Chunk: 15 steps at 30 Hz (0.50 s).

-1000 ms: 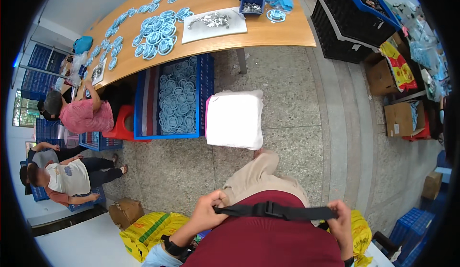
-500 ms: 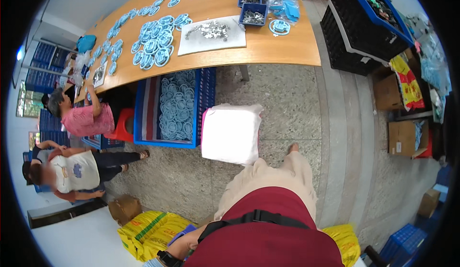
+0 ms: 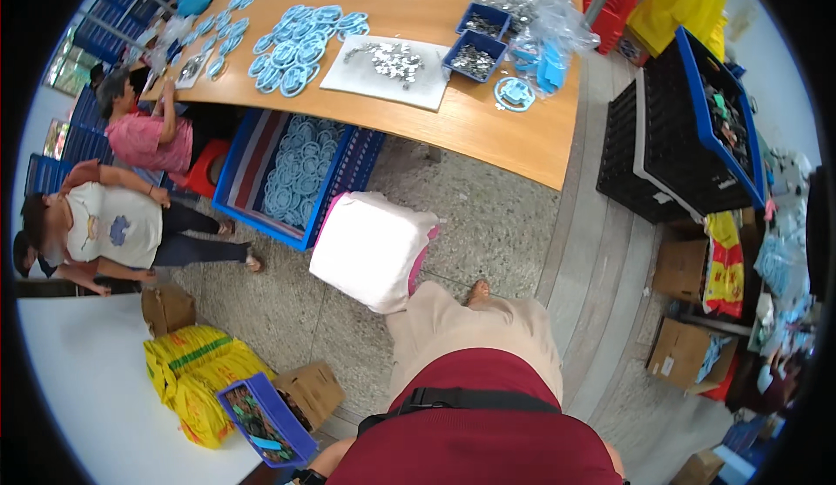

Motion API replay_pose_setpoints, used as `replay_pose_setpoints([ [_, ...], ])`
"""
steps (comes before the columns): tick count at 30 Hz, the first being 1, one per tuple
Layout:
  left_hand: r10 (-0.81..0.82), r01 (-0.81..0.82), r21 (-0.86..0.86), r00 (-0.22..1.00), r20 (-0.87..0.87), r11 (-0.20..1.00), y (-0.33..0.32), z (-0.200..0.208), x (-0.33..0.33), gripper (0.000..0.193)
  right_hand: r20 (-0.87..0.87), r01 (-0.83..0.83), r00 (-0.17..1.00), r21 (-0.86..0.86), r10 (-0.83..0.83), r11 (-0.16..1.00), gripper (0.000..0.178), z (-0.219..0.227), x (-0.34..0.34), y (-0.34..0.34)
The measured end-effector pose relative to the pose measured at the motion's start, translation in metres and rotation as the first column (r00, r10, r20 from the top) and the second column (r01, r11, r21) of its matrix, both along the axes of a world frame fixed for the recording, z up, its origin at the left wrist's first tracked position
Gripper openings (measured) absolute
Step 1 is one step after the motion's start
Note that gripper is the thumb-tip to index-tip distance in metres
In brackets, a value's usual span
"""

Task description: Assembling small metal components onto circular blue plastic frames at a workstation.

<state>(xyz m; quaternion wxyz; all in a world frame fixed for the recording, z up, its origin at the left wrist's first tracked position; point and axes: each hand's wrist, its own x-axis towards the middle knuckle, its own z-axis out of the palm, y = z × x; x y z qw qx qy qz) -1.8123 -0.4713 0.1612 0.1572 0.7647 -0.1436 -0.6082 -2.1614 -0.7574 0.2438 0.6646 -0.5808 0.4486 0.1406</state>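
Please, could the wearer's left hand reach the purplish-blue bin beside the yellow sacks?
Probably yes: the open plastic bin looks near the left hand and nothing visible blocks it, though the hand is mostly hidden.

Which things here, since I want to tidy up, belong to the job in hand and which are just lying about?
Probably the job's (both hands are hidden):
black belt at the waist
blue round pieces on the table
metal bits on the white board

Apparently just lying about:
yellow sack at lower left
cardboard box on the right
teal bag at upper left
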Motion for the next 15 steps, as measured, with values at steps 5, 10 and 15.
replay_pose_setpoints([
  [5, -0.091, 0.078, 0.098, 0.985, 0.143, 0.992, -0.019, -0.022, -0.018, 0.021, -0.331, -0.191, 0.932, -0.101, 0.149, 0.976, 0.028, -0.025, 0.011, -0.089],
  [10, 0.127, -0.118, -0.117, 0.989, 0.078, 0.986, -0.036, -0.001, -0.033, 0.019, -0.304, -0.16, 0.943, -0.045, 0.139, 0.986, 0.026, -0.046, -0.003, -0.106],
  [15, 0.265, -0.254, -0.454, 0.963, -0.041, 0.854, -0.075, 0.001, -0.005, 0.018, -0.008, 0.249, 0.968, 0.078, -0.249, 0.965, 0.016, -0.041, 0.07, -0.122],
])
